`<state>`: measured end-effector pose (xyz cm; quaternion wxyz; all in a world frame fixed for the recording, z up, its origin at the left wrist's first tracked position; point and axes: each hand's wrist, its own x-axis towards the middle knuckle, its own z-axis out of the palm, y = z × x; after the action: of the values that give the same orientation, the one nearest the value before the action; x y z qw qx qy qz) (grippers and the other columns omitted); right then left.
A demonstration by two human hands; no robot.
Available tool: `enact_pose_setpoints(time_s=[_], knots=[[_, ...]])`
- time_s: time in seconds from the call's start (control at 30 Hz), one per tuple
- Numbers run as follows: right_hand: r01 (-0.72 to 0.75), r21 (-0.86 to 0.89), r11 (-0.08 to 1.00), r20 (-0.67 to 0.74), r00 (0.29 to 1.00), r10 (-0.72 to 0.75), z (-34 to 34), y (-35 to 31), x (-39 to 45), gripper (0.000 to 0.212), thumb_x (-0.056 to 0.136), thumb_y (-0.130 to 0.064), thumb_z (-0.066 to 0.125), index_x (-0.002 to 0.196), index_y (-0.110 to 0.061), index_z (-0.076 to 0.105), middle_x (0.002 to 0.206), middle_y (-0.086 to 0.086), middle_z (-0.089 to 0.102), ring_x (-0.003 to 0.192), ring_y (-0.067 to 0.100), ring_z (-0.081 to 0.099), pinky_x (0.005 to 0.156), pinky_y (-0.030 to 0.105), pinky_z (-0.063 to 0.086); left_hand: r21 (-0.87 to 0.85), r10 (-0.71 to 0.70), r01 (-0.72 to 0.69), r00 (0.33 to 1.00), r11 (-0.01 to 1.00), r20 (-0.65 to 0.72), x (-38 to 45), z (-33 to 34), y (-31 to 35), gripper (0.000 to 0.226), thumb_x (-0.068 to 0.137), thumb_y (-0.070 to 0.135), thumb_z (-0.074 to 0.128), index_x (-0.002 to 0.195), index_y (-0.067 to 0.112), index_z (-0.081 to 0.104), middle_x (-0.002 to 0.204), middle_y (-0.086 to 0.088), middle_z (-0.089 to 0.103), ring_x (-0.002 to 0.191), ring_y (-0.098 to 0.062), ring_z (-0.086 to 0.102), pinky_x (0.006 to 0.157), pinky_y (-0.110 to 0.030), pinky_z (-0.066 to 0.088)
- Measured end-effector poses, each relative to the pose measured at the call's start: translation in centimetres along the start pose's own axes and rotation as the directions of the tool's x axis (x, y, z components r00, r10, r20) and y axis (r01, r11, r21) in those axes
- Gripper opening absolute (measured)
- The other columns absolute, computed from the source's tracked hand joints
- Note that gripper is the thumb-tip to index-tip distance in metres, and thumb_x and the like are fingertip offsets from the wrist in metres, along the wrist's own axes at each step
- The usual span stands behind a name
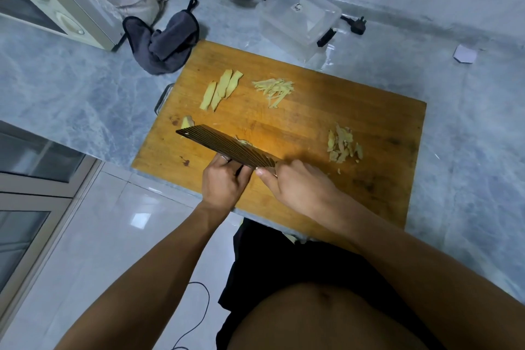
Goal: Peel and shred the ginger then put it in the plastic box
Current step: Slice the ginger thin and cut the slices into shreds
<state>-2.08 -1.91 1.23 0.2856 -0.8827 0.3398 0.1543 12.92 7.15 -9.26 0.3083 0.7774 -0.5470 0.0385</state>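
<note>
A wooden board (312,133) lies on the grey marble bench (85,88). The right hand (295,187) grips the handle end of a dark cleaver (227,146), thumb along its side; the blade lies tilted across the near left part of the board. The left hand (223,182) sits against the blade's near face, fingers curled, and seems to pinch ginger hidden behind the blade, though the view is poor there. A few pale shreds (243,141) peek over the blade's top edge. Further back on the board lie flat ginger slices (221,91) and, just beside them, a small pile of finished shreds (274,89). A stub of ginger (187,122) rests near the blade tip. Peelings (343,145) are heaped at the right. The clear plastic box (299,21) stands open on the bench just beyond the board's far corner, near a dark cloth (162,42).
</note>
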Motion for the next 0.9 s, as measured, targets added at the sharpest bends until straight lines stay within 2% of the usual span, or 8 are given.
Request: enact_pose_setpoints(time_s=[0.1, 0.2, 0.3, 0.4, 0.67, 0.8, 0.9], knots=[[0.007, 0.035, 0.999, 0.012, 1.000, -0.007, 0.1, 0.2, 0.0, 0.061, 0.103, -0.059, 0.021, 0.094, -0.013, 0.060, 0.082, 0.008, 0.059, 0.073, 0.028, 0.057, 0.062, 0.035, 0.042, 0.003, -0.013, 0.013, 1.000, 1.000, 0.009, -0.1, 0.0, -0.4, 0.036, 0.088, 0.030, 0.055, 0.074, 0.003, 0.074, 0.078, -0.015, 0.069, 0.072, -0.032, 0.064, 0.051, -0.026, 0.046], [0.016, 0.066, 0.998, -0.020, 1.000, -0.014, -0.2, 0.7, -0.1, 0.059, 0.101, -0.061, 0.019, 0.086, -0.017, 0.054, 0.083, 0.009, 0.061, 0.075, 0.030, 0.061, 0.063, 0.035, 0.045, -0.016, -0.018, 0.018, 1.000, 1.000, 0.000, -0.1, 0.2, -0.3, 0.031, 0.089, 0.028, 0.057, 0.075, 0.006, 0.074, 0.080, -0.013, 0.068, 0.082, -0.023, 0.056, 0.052, -0.027, 0.044], [0.015, 0.078, 0.997, -0.019, 1.000, -0.014, -0.5, 0.8, -0.4, 0.065, 0.101, -0.062, 0.018, 0.080, -0.013, 0.055, 0.077, 0.007, 0.059, 0.067, 0.026, 0.057, 0.058, 0.033, 0.042, -0.035, -0.024, 0.024, 1.000, 0.999, -0.009, -0.1, 0.3, -0.4, 0.024, 0.089, 0.023, 0.059, 0.077, 0.008, 0.074, 0.083, -0.011, 0.067, 0.083, -0.023, 0.056, 0.054, -0.027, 0.044], [0.014, 0.084, 0.996, -0.014, 1.000, -0.012, -0.9, 0.8, -0.5, 0.063, 0.101, -0.062, 0.019, 0.072, -0.017, 0.051, 0.072, 0.006, 0.055, 0.060, 0.022, 0.052, 0.052, 0.032, 0.036, -0.022, -0.021, 0.021, 1.000, 1.000, 0.001, -0.3, 0.4, -0.5, 0.021, 0.089, 0.021, 0.061, 0.081, 0.009, 0.075, 0.086, -0.011, 0.068, 0.086, -0.023, 0.058, 0.056, -0.028, 0.045], [0.021, 0.091, 0.996, 0.017, 1.000, -0.023, -1.0, 1.1, 0.0, 0.060, 0.102, -0.061, 0.020, 0.067, -0.019, 0.046, 0.072, 0.006, 0.049, 0.060, 0.024, 0.047, 0.053, 0.032, 0.032, -0.013, -0.045, 0.045, 0.999, 0.999, 0.025, -0.3, 0.6, -0.7, 0.008, 0.085, 0.013, 0.071, 0.081, 0.008, 0.075, 0.085, -0.011, 0.067, 0.085, -0.024, 0.059, 0.057, -0.028, 0.044], [0.009, 0.092, 0.996, 0.041, 0.999, -0.013, -1.0, 0.7, 0.3, 0.057, 0.103, -0.060, 0.021, 0.069, -0.021, 0.045, 0.076, 0.007, 0.049, 0.070, 0.030, 0.051, 0.062, 0.035, 0.039, -0.022, -0.028, 0.028, 1.000, 0.999, 0.011, -0.2, 0.6, -0.7, 0.019, 0.088, 0.019, 0.063, 0.079, 0.007, 0.075, 0.084, -0.012, 0.068, 0.085, -0.023, 0.057, 0.055, -0.027, 0.043], [0.019, 0.074, 0.997, 0.037, 0.999, -0.021, -0.7, 0.4, 0.4, 0.053, 0.103, -0.059, 0.022, 0.068, -0.024, 0.040, 0.079, 0.008, 0.050, 0.074, 0.031, 0.053, 0.063, 0.035, 0.039, -0.020, -0.026, 0.026, 1.000, 0.999, 0.005, -0.3, 0.6, -0.6, 0.025, 0.087, 0.023, 0.060, 0.077, 0.006, 0.074, 0.081, -0.013, 0.068, 0.083, -0.023, 0.056, 0.054, -0.027, 0.043]])
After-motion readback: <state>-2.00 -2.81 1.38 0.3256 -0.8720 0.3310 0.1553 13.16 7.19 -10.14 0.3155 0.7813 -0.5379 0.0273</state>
